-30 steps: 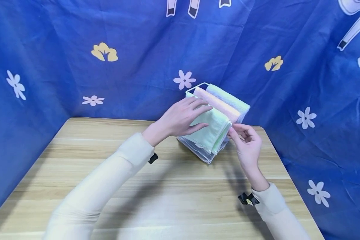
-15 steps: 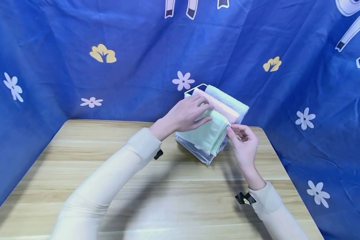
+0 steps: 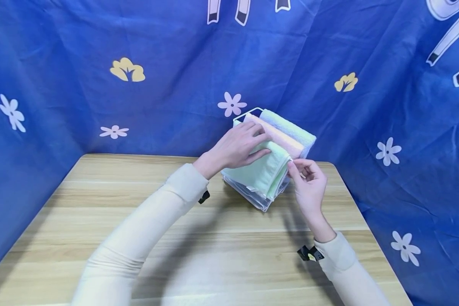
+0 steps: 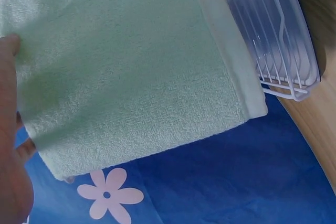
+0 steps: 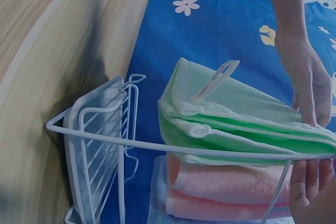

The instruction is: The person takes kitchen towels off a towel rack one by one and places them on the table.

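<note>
A light green towel (image 3: pixel 262 170) hangs folded over the front bar of a white wire drying rack (image 5: pixel 131 144). My left hand (image 3: pixel 239 146) grips its top edge, thumb on the front face and fingers over the fold; in the left wrist view the hand (image 4: pixel 13 182) is at the towel's edge. At the towel's right top corner, by the end of the bar, my right hand (image 3: pixel 311 182) pinches with thumb and forefinger. Behind the green towel hang a pink towel (image 3: pixel 277 136) and a light blue towel (image 3: pixel 290 125). A white label (image 5: pixel 218 80) sticks out from the green towel.
The rack has a tray (image 3: pixel 246 193) at its base and stands near the back of the wooden table (image 3: pixel 145 204). A blue patterned curtain (image 3: pixel 168 85) hangs close behind and on both sides.
My left hand has come in slightly over the green towel's top, its fingers and thumb drawing closer together. The right hand stays at the towel's corner; the whole view has shifted a little.
</note>
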The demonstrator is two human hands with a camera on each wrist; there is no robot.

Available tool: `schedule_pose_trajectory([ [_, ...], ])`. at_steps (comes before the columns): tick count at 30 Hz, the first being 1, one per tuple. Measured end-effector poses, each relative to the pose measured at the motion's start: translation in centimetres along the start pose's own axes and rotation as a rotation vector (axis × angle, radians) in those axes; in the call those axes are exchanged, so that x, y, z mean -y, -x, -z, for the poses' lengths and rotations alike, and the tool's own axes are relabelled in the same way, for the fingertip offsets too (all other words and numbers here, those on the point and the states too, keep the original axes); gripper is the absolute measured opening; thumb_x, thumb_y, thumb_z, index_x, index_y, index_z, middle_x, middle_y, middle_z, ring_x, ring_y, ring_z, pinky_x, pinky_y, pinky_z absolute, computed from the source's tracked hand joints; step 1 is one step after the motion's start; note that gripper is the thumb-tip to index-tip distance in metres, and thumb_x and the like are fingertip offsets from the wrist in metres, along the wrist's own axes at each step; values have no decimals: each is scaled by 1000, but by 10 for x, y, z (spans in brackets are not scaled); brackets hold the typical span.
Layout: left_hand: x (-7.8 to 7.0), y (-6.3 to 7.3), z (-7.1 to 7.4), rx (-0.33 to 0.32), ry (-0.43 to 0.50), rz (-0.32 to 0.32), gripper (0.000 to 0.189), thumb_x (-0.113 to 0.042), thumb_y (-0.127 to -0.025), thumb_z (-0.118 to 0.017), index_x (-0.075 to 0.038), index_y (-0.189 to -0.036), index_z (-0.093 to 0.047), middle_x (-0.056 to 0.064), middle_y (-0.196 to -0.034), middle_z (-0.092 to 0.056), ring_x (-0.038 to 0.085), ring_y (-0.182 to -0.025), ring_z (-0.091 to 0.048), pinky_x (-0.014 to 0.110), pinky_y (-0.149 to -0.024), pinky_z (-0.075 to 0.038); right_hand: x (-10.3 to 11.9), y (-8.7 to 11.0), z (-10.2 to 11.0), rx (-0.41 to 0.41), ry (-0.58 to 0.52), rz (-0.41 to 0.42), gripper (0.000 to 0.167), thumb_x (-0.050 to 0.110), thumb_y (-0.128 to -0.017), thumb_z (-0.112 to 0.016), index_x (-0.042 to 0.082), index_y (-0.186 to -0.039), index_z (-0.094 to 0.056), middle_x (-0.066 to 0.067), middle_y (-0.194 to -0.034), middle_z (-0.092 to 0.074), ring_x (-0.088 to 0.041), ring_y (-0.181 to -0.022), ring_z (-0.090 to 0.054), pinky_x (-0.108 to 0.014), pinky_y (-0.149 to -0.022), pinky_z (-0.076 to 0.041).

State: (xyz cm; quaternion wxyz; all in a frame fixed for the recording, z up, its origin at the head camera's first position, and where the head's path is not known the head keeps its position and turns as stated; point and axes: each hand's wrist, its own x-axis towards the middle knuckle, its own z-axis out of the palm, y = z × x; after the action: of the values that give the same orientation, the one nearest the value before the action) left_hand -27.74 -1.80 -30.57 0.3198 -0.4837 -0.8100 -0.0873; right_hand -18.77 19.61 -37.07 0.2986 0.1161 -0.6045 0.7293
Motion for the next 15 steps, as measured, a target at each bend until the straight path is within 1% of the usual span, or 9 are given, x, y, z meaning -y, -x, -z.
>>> schedule_pose_trajectory([
  [8,1,-1,1,8,5,10,27,-40,-104,-65,-16,-115,-71,7,-105,-67,26,-97,-62,37,-89,-53,0,0,0,5,1,-1,10,-6,-94,-73,4,-97,-74,5,-80,-71,-6,-69,-69,-20,-68,-61],
  [15,1,-4,4,13,16,14,25,-39,-103,-68,-17,-113,-73,7,-105,-68,26,-98,-63,36,-88,-54,0,1,1,6,0,4,10,-6,-94,-73,3,-97,-74,5,-80,-71,-5,-69,-68,-20,-68,-61],
])
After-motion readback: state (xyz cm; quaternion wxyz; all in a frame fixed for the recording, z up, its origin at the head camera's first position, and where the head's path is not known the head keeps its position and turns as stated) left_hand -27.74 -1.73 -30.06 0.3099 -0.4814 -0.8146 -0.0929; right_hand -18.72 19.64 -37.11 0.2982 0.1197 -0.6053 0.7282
